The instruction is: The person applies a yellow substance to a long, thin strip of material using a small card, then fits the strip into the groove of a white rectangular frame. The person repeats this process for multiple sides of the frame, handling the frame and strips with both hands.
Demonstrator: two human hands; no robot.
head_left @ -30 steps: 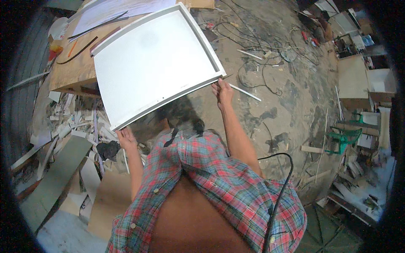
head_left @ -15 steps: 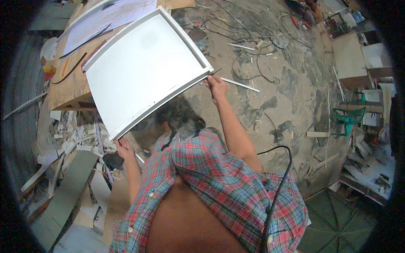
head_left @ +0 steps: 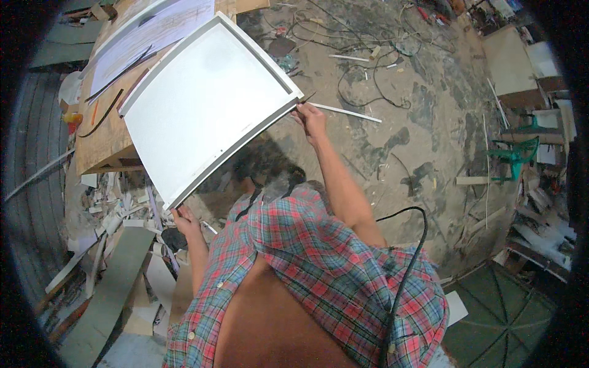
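A white shallow panel [head_left: 205, 104] with raised rims along its edges is held tilted in front of me, its far part over the wooden workbench [head_left: 107, 153]. My left hand [head_left: 188, 222] grips the panel's near left corner from below, fingers partly hidden under it. At the near right corner, my right hand [head_left: 311, 122] pinches the edge with fingers and thumb. A thin dark pointed piece [head_left: 311, 95] sticks out beside that corner; what it is I cannot make out.
A drawing sheet [head_left: 165, 30] and black strips [head_left: 104, 113] lie on the workbench. Offcuts [head_left: 132, 208] pile up at the lower left. Cables [head_left: 350, 55] and a white strip [head_left: 350, 113] lie on the floor. A green plastic chair [head_left: 515, 156] stands at the right.
The panel and both hands have shifted only slightly in the picture, as the whole view has turned a little. Both hands keep their grip on the same corners.
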